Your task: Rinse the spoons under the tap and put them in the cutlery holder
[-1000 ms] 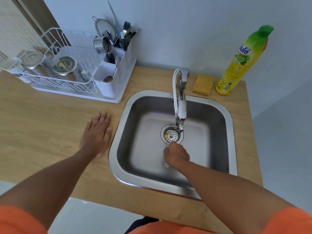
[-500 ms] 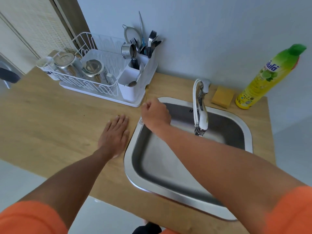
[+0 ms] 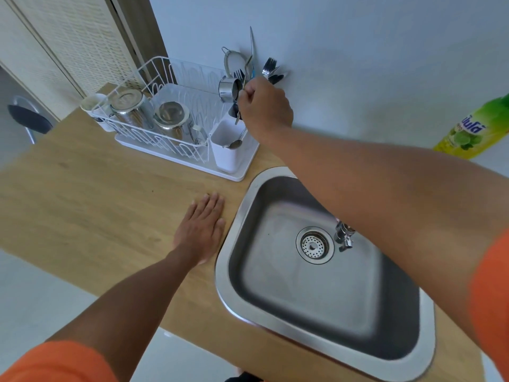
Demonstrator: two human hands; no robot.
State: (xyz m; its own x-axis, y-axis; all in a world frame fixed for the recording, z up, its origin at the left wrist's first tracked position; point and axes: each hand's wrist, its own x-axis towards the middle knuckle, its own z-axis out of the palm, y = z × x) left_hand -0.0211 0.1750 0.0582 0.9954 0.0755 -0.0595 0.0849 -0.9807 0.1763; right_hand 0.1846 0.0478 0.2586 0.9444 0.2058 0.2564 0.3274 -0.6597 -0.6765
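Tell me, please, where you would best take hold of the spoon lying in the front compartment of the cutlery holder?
Grip the spoon by its handle, coming from above: the bowl rests on the cutlery holder rim and the handle slants up and back, free.

Two hands: left hand (image 3: 202, 227) flat on the one wooden countertop (image 3: 91, 205), right hand (image 3: 264, 107) closed on one spoon (image 3: 243, 86) above the one white cutlery holder (image 3: 227, 153). One further spoon (image 3: 237, 142) leaning in the holder's near compartment. At least two forks (image 3: 269, 66) standing among the holder's upright cutlery; remaining pieces too crowded to count. One white dish rack (image 3: 165, 111), with two steel lidded pots (image 3: 172, 118), one small steel cup (image 3: 227, 89) and one white mug (image 3: 95, 104). One steel sink (image 3: 237, 213), one drain strainer (image 3: 314, 245), one tap tip (image 3: 344, 235). One green-and-yellow detergent bottle (image 3: 473, 128). Two orange sleeves (image 3: 57, 362).
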